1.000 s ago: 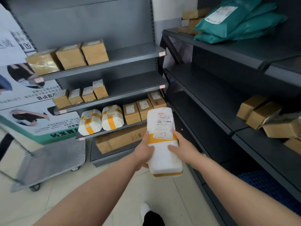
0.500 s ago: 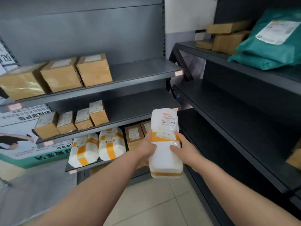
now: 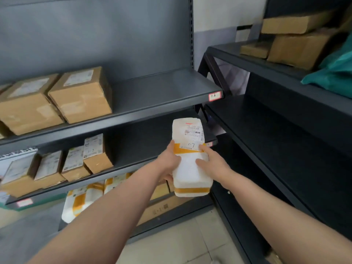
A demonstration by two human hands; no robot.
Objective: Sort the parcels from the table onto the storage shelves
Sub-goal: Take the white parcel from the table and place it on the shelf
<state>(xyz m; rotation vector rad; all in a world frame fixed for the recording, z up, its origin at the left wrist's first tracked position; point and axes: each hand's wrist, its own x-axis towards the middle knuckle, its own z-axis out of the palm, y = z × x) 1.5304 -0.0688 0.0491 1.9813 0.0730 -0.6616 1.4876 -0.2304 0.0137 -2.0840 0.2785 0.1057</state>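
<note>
A white foam parcel (image 3: 187,168) with orange tape bands and a printed label marked "1-7" is held up in front of the grey shelving. My left hand (image 3: 168,161) grips its left side, and my right hand (image 3: 212,164) grips its right side with the thumb on top. The parcel is level with the second shelf (image 3: 144,143), at its right end. That shelf carries several small brown boxes (image 3: 95,154) on its left part.
The upper shelf (image 3: 162,96) holds two big cardboard boxes (image 3: 82,96) at left, with bare board to their right. White taped parcels (image 3: 82,201) lie on a lower shelf. A dark rack (image 3: 285,119) at right holds brown boxes (image 3: 299,46) and a green bag (image 3: 335,71).
The view has moved closer to the grey shelving and risen. The parcel, still held in both hands, now sits level with the second shelf's right end.
</note>
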